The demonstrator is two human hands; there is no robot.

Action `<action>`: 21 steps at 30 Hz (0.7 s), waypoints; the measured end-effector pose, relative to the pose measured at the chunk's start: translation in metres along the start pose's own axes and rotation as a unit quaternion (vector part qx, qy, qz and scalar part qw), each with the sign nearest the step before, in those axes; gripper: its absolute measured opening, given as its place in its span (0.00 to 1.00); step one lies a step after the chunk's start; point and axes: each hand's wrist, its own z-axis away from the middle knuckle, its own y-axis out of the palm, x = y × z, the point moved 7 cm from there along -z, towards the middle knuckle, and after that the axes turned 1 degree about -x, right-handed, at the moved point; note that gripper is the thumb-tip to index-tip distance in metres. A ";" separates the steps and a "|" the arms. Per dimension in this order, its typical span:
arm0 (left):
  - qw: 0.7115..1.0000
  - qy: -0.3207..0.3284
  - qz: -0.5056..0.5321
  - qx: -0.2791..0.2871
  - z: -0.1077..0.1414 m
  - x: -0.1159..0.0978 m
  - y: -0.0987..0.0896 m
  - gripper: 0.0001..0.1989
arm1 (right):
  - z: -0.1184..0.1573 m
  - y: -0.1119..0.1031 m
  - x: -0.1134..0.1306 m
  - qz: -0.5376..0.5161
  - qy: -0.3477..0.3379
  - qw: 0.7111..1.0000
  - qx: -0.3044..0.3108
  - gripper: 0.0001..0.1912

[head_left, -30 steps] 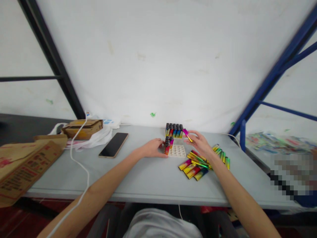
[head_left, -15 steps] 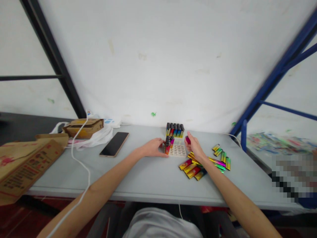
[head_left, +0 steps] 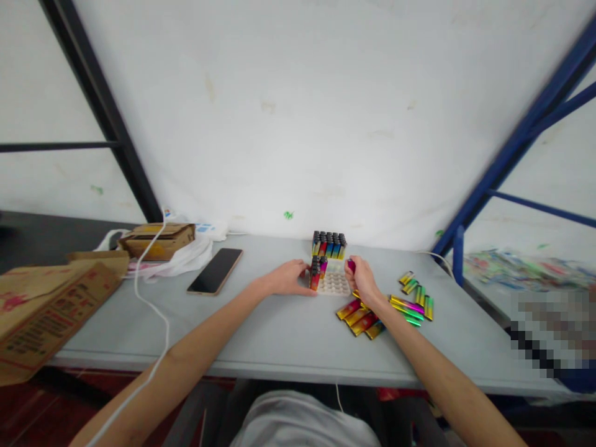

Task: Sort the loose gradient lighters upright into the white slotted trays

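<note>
A white tray [head_left: 336, 284] with rows of round holes lies on the grey table. At its left end stand several lighters [head_left: 315, 273] with black tops and red, magenta and yellow bodies. My left hand [head_left: 289, 277] curls around that end, thumb at the near corner and fingers behind the lighters, steadying the tray. Over the tray's right edge, my right hand [head_left: 362, 278] is closed around a magenta lighter [head_left: 351, 266], most of it hidden by the fingers. Under and beside the right wrist lies a pile of loose shiny lighters [head_left: 361, 321], gold, red and green.
Behind the tray stands a full block of black-topped lighters [head_left: 329, 244]. A phone [head_left: 215, 271] lies to the left, near a plastic bag [head_left: 186, 261] and cardboard boxes [head_left: 60, 304]. A white cable [head_left: 162, 316] hangs across the left side. Blue metal framing [head_left: 503, 167] rises at right.
My right hand has come slightly down and turned, with the magenta lighter moving a little left toward the tray. My left hand and the tray stay in place.
</note>
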 end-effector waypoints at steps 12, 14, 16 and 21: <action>1.000 0.002 0.002 -0.001 0.001 -0.001 -0.001 0.33 | 0.001 0.013 0.017 0.133 -0.194 0.972 0.029 0.28; 1.000 0.003 0.002 -0.005 0.001 -0.002 -0.001 0.32 | 0.006 0.014 0.025 0.202 -0.254 0.946 0.011 0.24; 1.000 0.002 0.004 -0.006 0.001 -0.002 -0.002 0.32 | 0.010 0.014 0.030 0.253 -0.276 0.927 0.003 0.21; 1.000 0.002 0.002 -0.008 0.001 -0.002 -0.002 0.32 | 0.016 0.013 0.035 0.264 -0.273 0.925 -0.006 0.19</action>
